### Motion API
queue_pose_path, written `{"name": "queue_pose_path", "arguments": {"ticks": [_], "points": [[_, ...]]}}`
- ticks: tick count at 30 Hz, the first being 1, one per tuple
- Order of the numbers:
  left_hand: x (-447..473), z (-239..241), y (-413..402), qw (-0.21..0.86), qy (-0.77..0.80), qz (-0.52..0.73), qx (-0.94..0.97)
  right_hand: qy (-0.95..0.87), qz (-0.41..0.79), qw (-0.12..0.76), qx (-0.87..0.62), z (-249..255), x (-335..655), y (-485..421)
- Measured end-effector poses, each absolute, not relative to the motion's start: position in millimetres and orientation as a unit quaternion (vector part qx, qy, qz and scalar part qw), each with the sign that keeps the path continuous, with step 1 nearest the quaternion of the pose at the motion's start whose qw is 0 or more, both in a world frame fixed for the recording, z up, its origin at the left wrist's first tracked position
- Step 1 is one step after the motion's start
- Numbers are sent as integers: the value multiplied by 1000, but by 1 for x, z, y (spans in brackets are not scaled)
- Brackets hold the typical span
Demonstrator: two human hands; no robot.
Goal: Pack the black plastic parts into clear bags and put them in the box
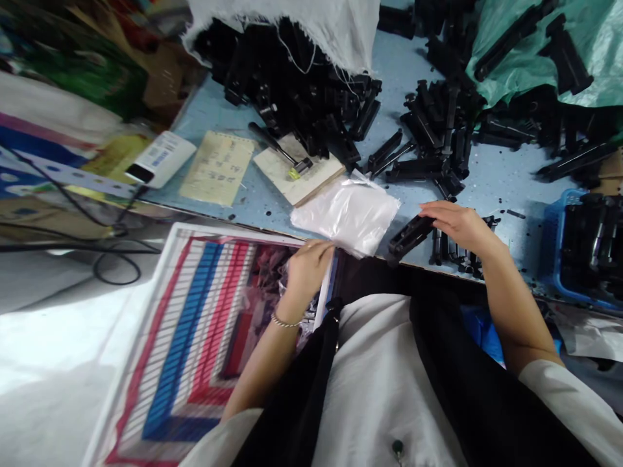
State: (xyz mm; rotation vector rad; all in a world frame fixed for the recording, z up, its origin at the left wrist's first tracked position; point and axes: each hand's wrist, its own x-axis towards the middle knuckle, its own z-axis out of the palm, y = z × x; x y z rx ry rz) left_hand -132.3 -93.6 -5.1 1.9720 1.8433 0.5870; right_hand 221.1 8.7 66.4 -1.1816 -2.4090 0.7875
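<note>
My left hand (307, 266) is at the table's front edge, its fingers pressed together at the near edge of a stack of clear plastic bags (348, 211). My right hand (457, 224) grips the far end of a long black part (411, 237), whose near end tilts down toward the table edge, right of the bags. Under and beside my right hand lie several small black parts (445, 250). Behind the bags, a hammer-like tool with a black handle (277, 144) rests on a wooden block (298, 178).
Heaps of black parts (311, 97) cover the back under a white woven sack (311, 29). A blue basket (549, 240) of parts stands right; a green bag (516, 52) lies behind. A handwritten note (219, 167) lies left. A lined crate (163, 350) with bagged pieces is below.
</note>
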Motion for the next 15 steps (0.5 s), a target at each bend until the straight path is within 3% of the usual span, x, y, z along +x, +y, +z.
{"name": "queue_pose_path", "arguments": {"ticks": [2, 6, 11, 15], "points": [[-92, 2, -77, 162, 604, 288, 725, -793, 343, 224, -450, 62, 219, 4], [-45, -2, -40, 180, 593, 280, 733, -644, 459, 330, -514, 45, 202, -11], [-60, 3, -13, 325, 648, 287, 626, -437, 659, 386, -476, 42, 177, -28], [-73, 14, -10, 420, 652, 299, 556, -347, 746, 405, -399, 45, 147, -28]]}}
